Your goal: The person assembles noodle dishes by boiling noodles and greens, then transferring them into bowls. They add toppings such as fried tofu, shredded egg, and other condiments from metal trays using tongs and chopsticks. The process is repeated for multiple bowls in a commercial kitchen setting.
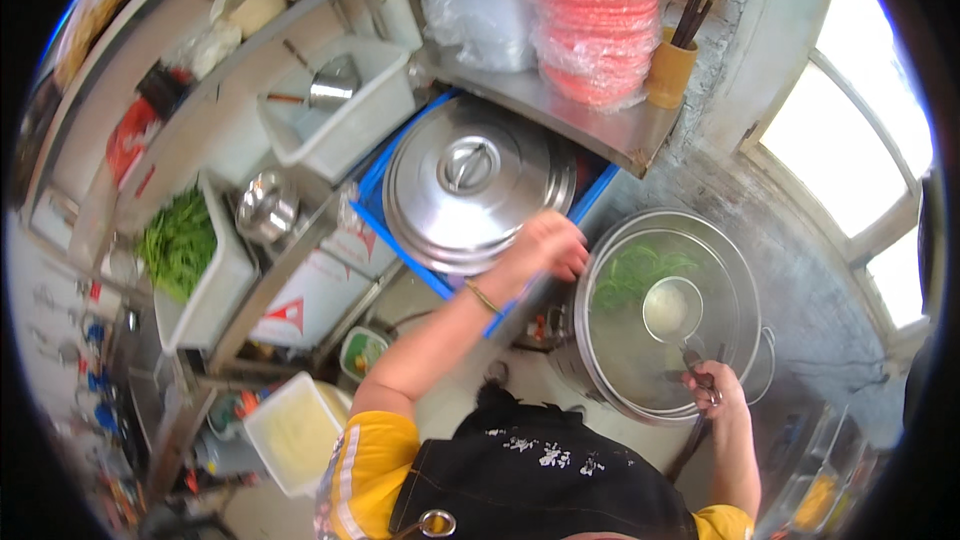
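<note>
My right hand (pixel 712 390) grips the handle of a round strainer (pixel 673 310) at the lower right rim of a large steel pot (pixel 587 345). Something pale lies in the strainer, which sits in the cloudy, steaming liquid. Leafy greens (pixel 641 270) float beside it, towards the far left of the pot. Another dark handle shows near my right hand. My left hand (pixel 551 244), blurred, is raised with curled fingers between the pot and a big steel lid (pixel 457 199); whether it holds anything small is unclear.
Stacked pink plastic-wrapped items (pixel 596 22) and a chopstick holder (pixel 671 69) stand on a steel shelf (pixel 570 105) above. Leafy greens (pixel 180 240) fill a white tub at left, near steel bowls (pixel 268 206) and a white bin (pixel 337 116) with ladles. A pale container (pixel 289 435) is lower left.
</note>
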The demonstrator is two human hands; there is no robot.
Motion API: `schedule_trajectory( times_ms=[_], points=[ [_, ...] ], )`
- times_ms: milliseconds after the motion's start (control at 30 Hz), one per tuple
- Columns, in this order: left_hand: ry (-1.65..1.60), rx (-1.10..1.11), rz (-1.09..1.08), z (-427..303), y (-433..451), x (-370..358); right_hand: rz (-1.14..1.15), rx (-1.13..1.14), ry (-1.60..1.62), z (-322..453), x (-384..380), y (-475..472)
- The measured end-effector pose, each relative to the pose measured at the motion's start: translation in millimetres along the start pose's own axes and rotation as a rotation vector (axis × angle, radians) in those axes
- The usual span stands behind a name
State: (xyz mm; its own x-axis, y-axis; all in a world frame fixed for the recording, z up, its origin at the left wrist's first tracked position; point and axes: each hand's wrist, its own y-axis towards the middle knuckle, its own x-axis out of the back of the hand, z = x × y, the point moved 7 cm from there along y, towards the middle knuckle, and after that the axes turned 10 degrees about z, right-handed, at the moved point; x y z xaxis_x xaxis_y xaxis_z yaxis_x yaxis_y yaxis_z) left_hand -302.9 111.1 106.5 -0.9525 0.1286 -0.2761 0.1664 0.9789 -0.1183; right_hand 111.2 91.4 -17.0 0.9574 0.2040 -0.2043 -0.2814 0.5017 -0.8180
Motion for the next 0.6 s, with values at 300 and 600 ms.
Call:
schedule_trajectory(
  times_ms=[300, 600],
  points=[
    [0.713, -0.471, -0.748, -268, 113, 302, -0.212, 0.097, 0.037, -7, -93, -8],
    [1.257, 0.06, -0.817, -337, 199, 302, -0.358, 0.084, 0.167, -15, -142, -38]
  ],
)
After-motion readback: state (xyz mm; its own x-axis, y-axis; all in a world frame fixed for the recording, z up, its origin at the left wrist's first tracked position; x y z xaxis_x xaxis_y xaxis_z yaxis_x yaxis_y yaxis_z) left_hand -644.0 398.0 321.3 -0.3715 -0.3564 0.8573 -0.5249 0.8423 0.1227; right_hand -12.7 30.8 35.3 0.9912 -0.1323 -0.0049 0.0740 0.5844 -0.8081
